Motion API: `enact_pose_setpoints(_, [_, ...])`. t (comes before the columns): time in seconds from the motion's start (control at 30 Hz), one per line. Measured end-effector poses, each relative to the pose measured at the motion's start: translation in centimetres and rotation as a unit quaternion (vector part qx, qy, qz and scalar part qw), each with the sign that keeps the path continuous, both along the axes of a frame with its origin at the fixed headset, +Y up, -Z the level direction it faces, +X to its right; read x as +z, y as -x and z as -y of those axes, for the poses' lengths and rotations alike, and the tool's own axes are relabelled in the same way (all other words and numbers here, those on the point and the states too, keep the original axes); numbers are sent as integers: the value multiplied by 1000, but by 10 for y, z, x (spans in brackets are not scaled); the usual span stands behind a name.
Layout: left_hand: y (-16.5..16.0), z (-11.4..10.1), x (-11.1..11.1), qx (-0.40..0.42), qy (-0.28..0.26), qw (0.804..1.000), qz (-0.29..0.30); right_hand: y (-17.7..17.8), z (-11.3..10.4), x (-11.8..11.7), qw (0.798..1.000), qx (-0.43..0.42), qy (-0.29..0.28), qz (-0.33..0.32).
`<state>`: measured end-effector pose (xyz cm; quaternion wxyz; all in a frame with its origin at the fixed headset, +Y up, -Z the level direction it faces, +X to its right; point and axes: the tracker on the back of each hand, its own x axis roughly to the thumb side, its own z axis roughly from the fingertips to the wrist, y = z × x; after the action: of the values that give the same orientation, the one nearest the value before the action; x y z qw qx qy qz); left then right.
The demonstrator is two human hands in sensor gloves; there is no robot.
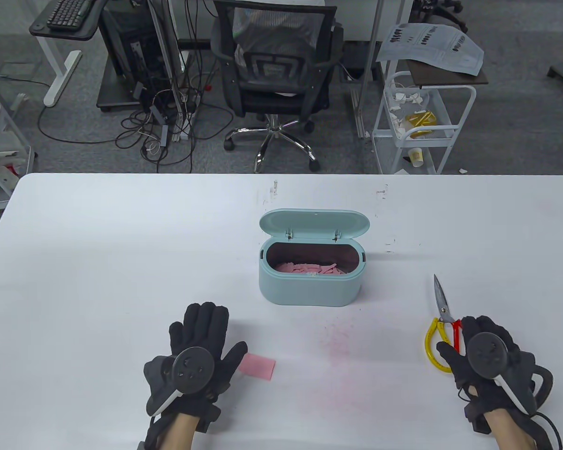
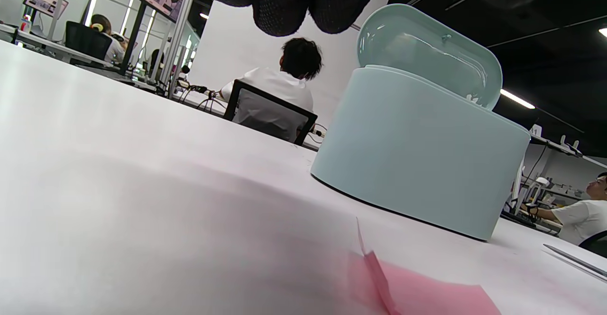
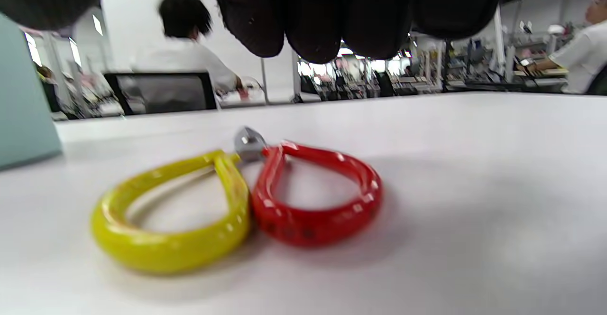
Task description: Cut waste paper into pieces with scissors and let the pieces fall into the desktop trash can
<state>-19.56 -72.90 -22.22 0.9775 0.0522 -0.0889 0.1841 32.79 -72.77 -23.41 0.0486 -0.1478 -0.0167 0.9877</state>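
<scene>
A pale blue desktop trash can (image 1: pixel 309 288) stands mid-table with its lid up and pink paper pieces (image 1: pixel 309 268) inside. A pink paper scrap (image 1: pixel 259 366) lies flat on the table just right of my left hand's thumb. My left hand (image 1: pixel 201 337) is spread flat with straight fingers and holds nothing. The scissors (image 1: pixel 443 307) lie shut on the table at the right, blades pointing away. In the right wrist view their yellow handle (image 3: pixel 175 220) and red handle (image 3: pixel 317 201) rest free on the table. My right hand (image 1: pixel 478 344) hovers over the handles, its fingers (image 3: pixel 322 16) hanging above them.
A faint pink dust smear (image 1: pixel 342 347) marks the table between my hands. Beyond the far table edge stand an office chair (image 1: pixel 274 70) and a white cart (image 1: pixel 417 122). The trash can (image 2: pixel 417 153) fills the right half of the left wrist view.
</scene>
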Motion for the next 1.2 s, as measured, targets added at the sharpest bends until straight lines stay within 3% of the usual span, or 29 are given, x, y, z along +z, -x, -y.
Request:
enact_pose_setpoints(0.17, [-2, 1, 1, -6, 8, 1000, 1, 7, 20, -28, 992, 6, 101, 77])
enact_pose_setpoints(0.23, [-2, 1, 1, -6, 12, 1000, 1, 13, 22, -39, 986, 74, 101, 110])
enact_pose_setpoints(0.4, [-2, 1, 1, -6, 16, 1000, 1, 32, 26, -54, 967, 125, 156, 160])
enact_pose_setpoints(0.57, [-3, 2, 1, -9, 16, 1000, 0, 38, 28, -61, 956, 117, 157, 218])
enact_pose_setpoints(0.77, [-3, 2, 1, -5, 20, 1000, 1, 44, 36, -57, 951, 177, 139, 212])
enact_pose_setpoints(0.87, [-4, 2, 0, -4, 23, 1000, 3, 30, 37, -51, 958, 126, 156, 203])
enact_pose_setpoints(1.03, [-6, 1, 1, -3, 18, 1000, 9, -6, 34, -36, 972, -53, 24, 229])
enact_pose_setpoints(1.1, [-7, 0, 0, -3, 19, 1000, 10, -17, 31, -31, 966, -124, 47, 221])
enact_pose_setpoints(1.2, [-6, 1, 0, 0, 18, 1000, 9, -21, 29, -25, 963, -193, -1, 188])
